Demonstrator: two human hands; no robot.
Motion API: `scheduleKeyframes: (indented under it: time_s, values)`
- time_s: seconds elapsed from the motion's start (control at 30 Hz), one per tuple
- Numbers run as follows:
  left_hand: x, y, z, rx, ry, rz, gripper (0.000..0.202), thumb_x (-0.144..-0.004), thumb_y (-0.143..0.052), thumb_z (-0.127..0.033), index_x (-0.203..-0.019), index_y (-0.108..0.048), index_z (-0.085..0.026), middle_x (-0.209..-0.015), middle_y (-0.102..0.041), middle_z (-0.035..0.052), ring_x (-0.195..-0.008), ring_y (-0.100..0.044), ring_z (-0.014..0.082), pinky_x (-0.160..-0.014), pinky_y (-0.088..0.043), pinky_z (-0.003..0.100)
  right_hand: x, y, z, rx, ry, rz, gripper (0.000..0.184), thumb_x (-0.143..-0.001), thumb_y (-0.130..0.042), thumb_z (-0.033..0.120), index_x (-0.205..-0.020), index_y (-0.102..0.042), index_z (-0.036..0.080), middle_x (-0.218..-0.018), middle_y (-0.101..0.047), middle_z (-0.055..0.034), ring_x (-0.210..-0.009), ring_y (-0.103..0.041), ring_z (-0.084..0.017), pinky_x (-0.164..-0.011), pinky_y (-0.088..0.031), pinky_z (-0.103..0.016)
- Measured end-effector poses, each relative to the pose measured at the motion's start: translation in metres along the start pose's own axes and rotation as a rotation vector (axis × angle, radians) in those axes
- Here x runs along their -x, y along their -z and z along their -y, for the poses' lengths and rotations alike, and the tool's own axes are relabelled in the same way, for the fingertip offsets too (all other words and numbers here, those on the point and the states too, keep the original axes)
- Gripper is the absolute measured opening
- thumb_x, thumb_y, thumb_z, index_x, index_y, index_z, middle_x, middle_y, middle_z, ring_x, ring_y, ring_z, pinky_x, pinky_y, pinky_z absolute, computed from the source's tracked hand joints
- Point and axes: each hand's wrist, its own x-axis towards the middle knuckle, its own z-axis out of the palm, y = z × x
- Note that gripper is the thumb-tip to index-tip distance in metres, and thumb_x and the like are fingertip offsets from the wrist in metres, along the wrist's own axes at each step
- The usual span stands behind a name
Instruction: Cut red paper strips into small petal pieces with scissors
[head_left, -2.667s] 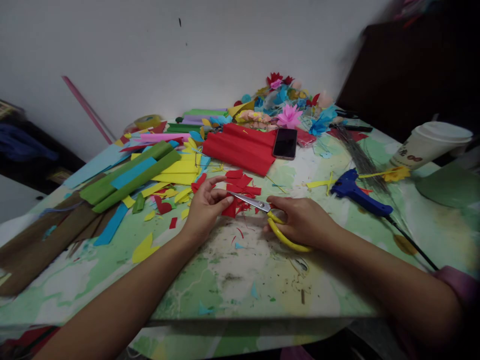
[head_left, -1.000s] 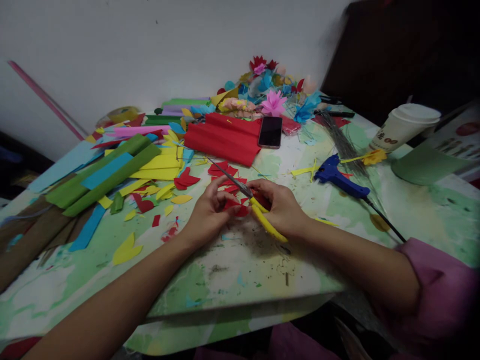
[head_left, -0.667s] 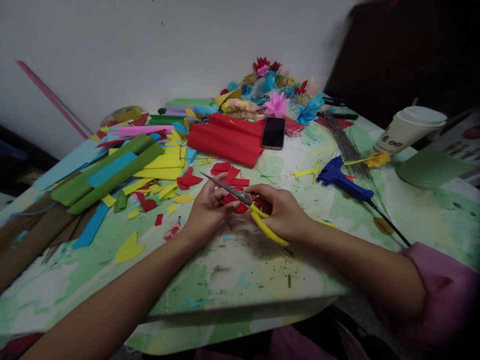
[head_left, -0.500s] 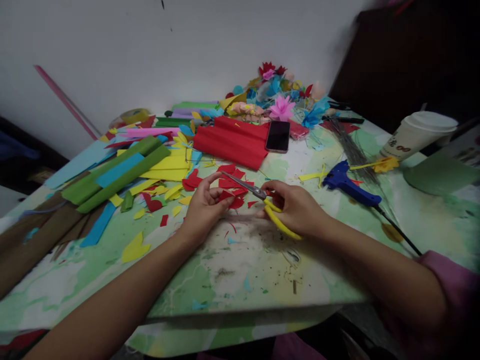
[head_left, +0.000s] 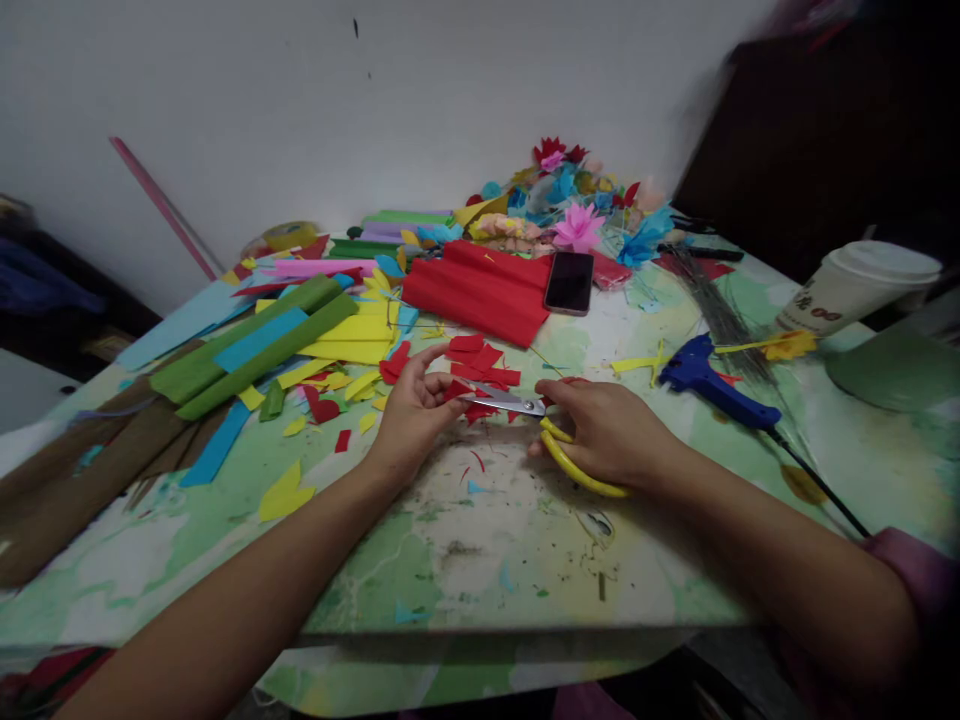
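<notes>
My right hand (head_left: pixel 600 425) is closed around the yellow handles of a pair of scissors (head_left: pixel 517 404), whose blades point left. Between the fingers of my left hand (head_left: pixel 416 415) is a small piece of red paper (head_left: pixel 459 390), right at the blade tips. Part of that piece is hidden by my fingers and the blades. Just beyond the blades lie several cut red paper pieces (head_left: pixel 480 357) on the table. A large folded sheet of red crepe paper (head_left: pixel 476 290) rests further back.
A blue glue gun (head_left: pixel 694 380) with a black cord lies at right, near a lidded paper cup (head_left: pixel 859 285) and thin wires (head_left: pixel 709 295). Behind are a phone (head_left: pixel 569 283) and paper flowers (head_left: pixel 579 228). Green paper rolls (head_left: pixel 247 345) and yellow sheets (head_left: pixel 341 335) cover the left.
The scissors have swung from slanting up-left to lying nearly level, with their blades now at the red paper in my left hand. The whole view has shifted slightly.
</notes>
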Motion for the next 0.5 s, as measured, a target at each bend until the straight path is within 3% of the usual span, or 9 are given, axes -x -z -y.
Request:
scheduleKeyframes:
  time_s: [0.5]
  values:
    - [-0.0004,0.0006,0.0033,0.088,0.057,0.029,0.068,-0.062,-0.069,-0.005,-0.125,-0.045,-0.016,-0.072,-0.064,-0.0026,-0.063,-0.061,0.0099,-0.06,-0.048,0.02,0.0011,-0.0017,0.0003,-0.018,-0.011,0.029,0.053,-0.08,-0.052,0.063,-0.111,-0.058,0.021,-0.094,-0.07,-0.0078,-0.079,-0.064,-0.024,-0.061,-0.034,-0.029]
